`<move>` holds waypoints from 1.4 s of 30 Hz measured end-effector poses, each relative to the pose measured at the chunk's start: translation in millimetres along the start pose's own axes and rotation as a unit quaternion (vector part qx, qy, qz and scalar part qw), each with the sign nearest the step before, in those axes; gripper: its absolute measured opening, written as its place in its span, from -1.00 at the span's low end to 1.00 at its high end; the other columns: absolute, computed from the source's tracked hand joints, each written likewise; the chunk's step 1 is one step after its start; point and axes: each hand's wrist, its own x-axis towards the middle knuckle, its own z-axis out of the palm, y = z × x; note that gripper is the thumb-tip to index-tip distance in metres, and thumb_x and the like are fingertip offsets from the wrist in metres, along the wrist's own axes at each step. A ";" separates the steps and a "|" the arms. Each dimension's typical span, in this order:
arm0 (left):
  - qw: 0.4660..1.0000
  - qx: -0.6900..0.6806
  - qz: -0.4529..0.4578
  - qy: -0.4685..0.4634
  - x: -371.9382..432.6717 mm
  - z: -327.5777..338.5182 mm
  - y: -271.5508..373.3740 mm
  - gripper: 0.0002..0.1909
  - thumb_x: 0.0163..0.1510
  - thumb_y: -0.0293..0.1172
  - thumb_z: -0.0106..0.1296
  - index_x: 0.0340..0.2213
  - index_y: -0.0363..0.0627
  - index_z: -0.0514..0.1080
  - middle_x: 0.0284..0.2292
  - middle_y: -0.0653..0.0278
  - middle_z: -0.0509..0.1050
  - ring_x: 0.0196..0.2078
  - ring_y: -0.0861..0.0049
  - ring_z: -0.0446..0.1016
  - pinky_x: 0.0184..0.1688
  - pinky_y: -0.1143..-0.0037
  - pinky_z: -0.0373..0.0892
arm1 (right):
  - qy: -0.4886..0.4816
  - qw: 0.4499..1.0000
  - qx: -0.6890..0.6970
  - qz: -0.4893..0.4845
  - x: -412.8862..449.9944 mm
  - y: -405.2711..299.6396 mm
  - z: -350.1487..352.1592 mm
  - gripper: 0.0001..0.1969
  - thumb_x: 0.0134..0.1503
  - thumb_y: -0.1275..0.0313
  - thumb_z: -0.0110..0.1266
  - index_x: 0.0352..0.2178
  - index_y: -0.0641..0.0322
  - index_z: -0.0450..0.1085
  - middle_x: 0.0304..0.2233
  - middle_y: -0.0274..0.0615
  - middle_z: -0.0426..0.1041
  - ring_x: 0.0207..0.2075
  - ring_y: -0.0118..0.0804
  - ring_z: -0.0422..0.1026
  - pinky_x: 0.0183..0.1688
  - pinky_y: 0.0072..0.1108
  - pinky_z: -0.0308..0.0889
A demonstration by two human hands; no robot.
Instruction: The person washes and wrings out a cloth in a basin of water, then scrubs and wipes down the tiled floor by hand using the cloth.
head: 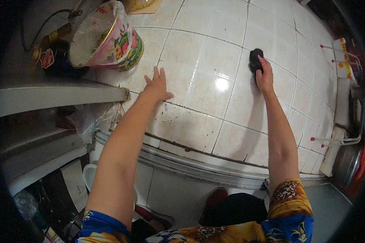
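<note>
Wet-looking white floor tiles (206,73) with dark joints spread before me. My right hand (264,73) is closed around a black cloth or pad (255,60), pressed on the tiles right of the middle; its exact kind cannot be told. My left hand (156,86) holds nothing, its fingers spread over the tiles at left of centre. Just beyond it, at the upper left, a flower-printed bucket (124,51) stands with a plastic bag over its rim. Small dark bits lie on the tiles nearer to me, below my left hand.
A dark bottle (60,57) with a red tag stands beside the bucket. A grey ledge (60,97) juts in at left, with clear plastic film (94,118) below. A metal track (182,161) crosses in front of my feet. White rack legs with red tips (337,140) are at right.
</note>
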 end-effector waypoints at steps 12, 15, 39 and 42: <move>0.956 -0.142 0.069 0.248 -66.8 -0.9 -55.0 -0.55 0.06 -0.54 -0.24 0.03 -0.31 0.18 0.01 -0.07 0.28 0.10 0.04 0.21 0.14 0.31 0.16 | -0.234 0.917 0.277 -0.166 -112.6 -223.7 85.4 -0.45 -0.24 0.66 -0.08 -0.08 0.24 0.34 -0.11 0.06 0.34 -0.05 0.13 0.28 0.06 -0.25 0.18; 0.929 -0.219 0.097 0.283 -96.1 14.5 -43.3 -0.57 0.06 -0.51 -0.18 0.00 -0.34 0.21 -0.02 -0.12 0.30 0.07 0.03 0.23 0.13 0.29 0.18 | -0.214 0.912 0.349 -0.002 -99.1 -209.8 65.5 -0.50 -0.17 0.61 -0.15 -0.08 0.28 0.33 -0.15 0.09 0.36 -0.09 0.06 0.34 0.06 -0.34 0.20; 0.887 -0.263 0.002 0.379 -194.3 147.7 -53.8 -0.45 0.08 -0.30 -0.02 0.05 -0.32 0.18 0.13 -0.06 0.13 0.24 0.03 -0.02 0.24 0.14 -0.07 | -0.390 0.786 0.406 0.257 102.8 -411.0 121.1 -0.47 0.09 0.04 -0.06 -0.53 0.44 0.37 -0.70 -0.05 0.38 -0.79 -0.20 0.33 -0.77 -0.41 0.19; 0.894 -0.268 -0.020 0.358 -195.9 151.1 -54.6 -0.47 0.09 -0.30 -0.04 0.05 -0.33 0.18 0.13 -0.06 0.13 0.24 0.04 -0.02 0.25 0.16 -0.09 | -0.370 0.759 0.445 0.298 60.8 -391.8 94.2 -0.51 0.07 0.11 -0.13 -0.45 0.49 0.37 -0.65 0.00 0.42 -0.75 -0.22 0.38 -0.73 -0.48 0.26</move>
